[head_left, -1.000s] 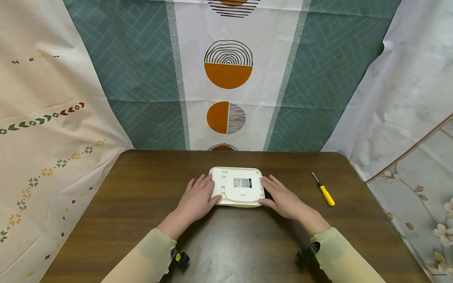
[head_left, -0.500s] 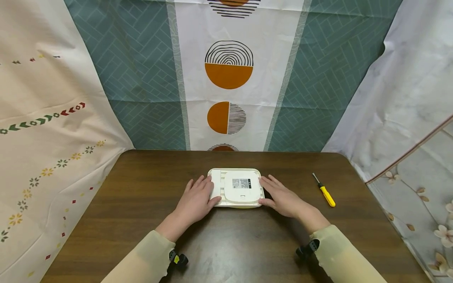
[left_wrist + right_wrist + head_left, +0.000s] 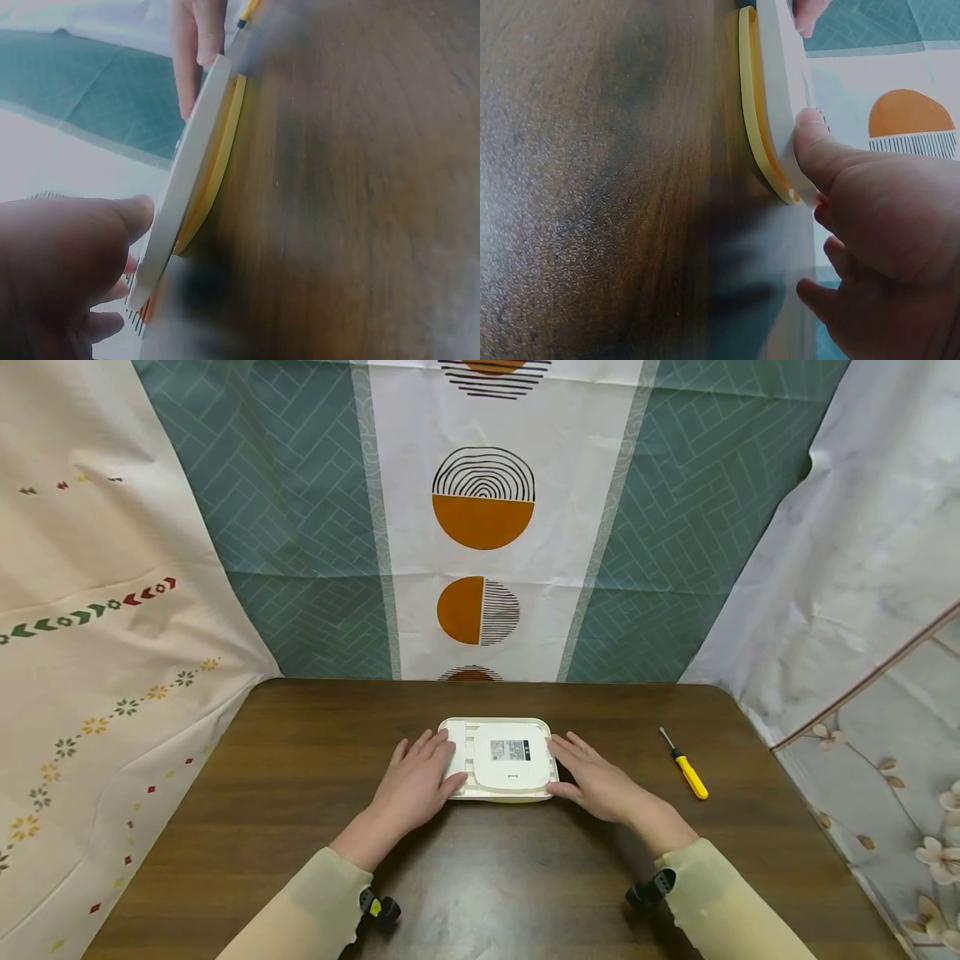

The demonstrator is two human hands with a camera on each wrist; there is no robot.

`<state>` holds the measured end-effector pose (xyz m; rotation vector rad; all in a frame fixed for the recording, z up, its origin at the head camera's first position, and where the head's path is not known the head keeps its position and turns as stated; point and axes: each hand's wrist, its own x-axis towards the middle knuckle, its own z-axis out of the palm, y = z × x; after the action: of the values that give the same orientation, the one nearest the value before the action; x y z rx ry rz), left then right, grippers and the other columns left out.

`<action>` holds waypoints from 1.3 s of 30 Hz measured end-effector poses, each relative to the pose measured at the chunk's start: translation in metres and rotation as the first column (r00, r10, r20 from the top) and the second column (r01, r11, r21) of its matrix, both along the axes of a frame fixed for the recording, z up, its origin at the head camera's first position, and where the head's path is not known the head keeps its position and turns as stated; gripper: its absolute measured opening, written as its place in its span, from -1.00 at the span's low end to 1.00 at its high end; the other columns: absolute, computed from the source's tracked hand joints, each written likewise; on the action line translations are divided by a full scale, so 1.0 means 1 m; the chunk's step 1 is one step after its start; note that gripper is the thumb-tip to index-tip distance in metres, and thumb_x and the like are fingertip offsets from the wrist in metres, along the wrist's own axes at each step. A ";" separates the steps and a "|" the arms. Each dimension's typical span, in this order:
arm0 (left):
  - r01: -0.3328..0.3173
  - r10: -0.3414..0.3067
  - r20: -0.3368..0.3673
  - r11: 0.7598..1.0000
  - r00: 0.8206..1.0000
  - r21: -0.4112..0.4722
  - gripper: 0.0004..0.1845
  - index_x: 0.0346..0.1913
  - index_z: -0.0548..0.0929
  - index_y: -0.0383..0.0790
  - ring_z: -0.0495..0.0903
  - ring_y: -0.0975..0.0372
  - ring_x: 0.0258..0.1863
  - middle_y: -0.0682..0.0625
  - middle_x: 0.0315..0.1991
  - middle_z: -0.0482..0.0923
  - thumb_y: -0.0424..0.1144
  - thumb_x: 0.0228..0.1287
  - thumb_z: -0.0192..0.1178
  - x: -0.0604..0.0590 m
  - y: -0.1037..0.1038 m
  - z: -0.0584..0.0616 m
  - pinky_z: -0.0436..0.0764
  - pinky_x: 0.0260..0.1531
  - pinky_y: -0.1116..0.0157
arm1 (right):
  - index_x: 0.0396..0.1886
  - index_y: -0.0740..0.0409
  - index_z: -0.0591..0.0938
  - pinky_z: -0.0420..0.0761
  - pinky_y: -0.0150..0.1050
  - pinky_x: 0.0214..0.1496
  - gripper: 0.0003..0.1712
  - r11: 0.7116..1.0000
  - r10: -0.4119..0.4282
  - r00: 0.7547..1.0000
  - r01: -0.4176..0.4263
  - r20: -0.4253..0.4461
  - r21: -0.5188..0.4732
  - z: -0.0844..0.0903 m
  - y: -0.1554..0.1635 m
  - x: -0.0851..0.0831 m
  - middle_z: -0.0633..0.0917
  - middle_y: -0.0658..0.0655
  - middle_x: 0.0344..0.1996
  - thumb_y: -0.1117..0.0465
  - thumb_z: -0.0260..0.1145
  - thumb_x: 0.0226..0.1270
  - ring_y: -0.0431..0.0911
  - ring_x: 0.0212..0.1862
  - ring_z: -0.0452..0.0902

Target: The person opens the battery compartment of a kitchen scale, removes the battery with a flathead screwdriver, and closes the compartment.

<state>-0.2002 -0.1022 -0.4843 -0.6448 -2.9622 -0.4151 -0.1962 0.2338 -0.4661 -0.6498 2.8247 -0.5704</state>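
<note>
A white rectangular plastic device [image 3: 513, 770] with rounded corners lies flat near the middle of the table. A raised panel with a small printed label faces up. The wrist views show a yellow part [image 3: 217, 176] under its white body [image 3: 180, 187]. My left hand [image 3: 414, 779] rests on the device's left end, thumb at the near corner and fingers on the far side, fairly straight. My right hand [image 3: 600, 781] touches the right edge with extended fingertips, its thumb [image 3: 814, 139] against the near right corner. Neither hand visibly curls round the device.
A screwdriver [image 3: 686, 766] with a yellow handle lies to the right of my right hand, its tip pointing away. The brown wooden table [image 3: 300, 777] ends at a patterned cloth [image 3: 487, 610] behind it. Cloths also hang at both sides.
The white device has shifted very slightly to the left, with both hands still on it. The screwdriver has stayed in place.
</note>
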 end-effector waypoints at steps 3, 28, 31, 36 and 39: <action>0.014 -0.014 0.008 1.000 1.000 0.009 -0.29 0.64 0.47 -0.22 0.22 -0.17 0.69 -0.21 0.69 0.30 0.14 0.68 0.23 -0.001 0.000 0.000 0.15 0.60 -0.35 | 0.79 0.27 0.19 0.20 0.36 0.66 -0.02 1.000 0.002 1.000 -0.002 0.000 -0.008 0.000 -0.001 0.001 0.19 0.28 0.76 -0.12 0.37 0.66 0.25 0.78 -0.10; 0.052 -0.052 0.002 0.998 0.999 0.033 -0.32 0.60 0.52 -0.29 0.29 -0.19 0.65 -0.26 0.65 0.35 0.09 0.68 0.25 -0.007 0.002 0.000 0.16 0.61 -0.32 | 0.79 0.23 0.21 0.21 0.34 0.66 -0.03 1.000 -0.002 1.000 0.002 -0.008 -0.005 -0.001 -0.002 0.003 0.21 0.23 0.76 -0.12 0.37 0.66 0.23 0.78 -0.08; 0.049 -0.050 0.007 0.998 0.999 0.041 -0.32 0.60 0.52 -0.29 0.28 -0.19 0.66 -0.26 0.65 0.35 0.08 0.68 0.26 -0.008 0.002 -0.001 0.16 0.62 -0.31 | 0.79 0.22 0.21 0.21 0.35 0.66 -0.03 1.000 -0.006 1.000 0.006 -0.010 -0.002 -0.001 -0.002 0.002 0.22 0.23 0.76 -0.13 0.37 0.66 0.23 0.78 -0.08; 0.046 -0.047 0.016 0.998 0.999 0.048 -0.32 0.60 0.51 -0.30 0.26 -0.19 0.67 -0.26 0.66 0.34 0.08 0.68 0.26 -0.009 0.003 -0.001 0.14 0.63 -0.29 | 0.79 0.22 0.23 0.21 0.35 0.66 -0.04 1.000 -0.011 1.000 0.011 -0.013 -0.005 -0.001 -0.002 0.002 0.23 0.22 0.75 -0.14 0.36 0.66 0.23 0.78 -0.08; 0.044 -0.045 0.018 0.998 0.999 0.050 -0.31 0.61 0.50 -0.29 0.25 -0.19 0.67 -0.26 0.66 0.33 0.08 0.68 0.25 -0.009 0.004 -0.002 0.14 0.63 -0.29 | 0.78 0.23 0.24 0.22 0.35 0.66 -0.05 1.000 -0.010 1.000 0.010 -0.021 -0.004 -0.001 -0.002 0.002 0.24 0.23 0.75 -0.13 0.37 0.66 0.24 0.78 -0.07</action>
<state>-0.2092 -0.0986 -0.4861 -0.7064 -2.9500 -0.5004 -0.1943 0.2323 -0.4667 -0.6467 2.8489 -0.5746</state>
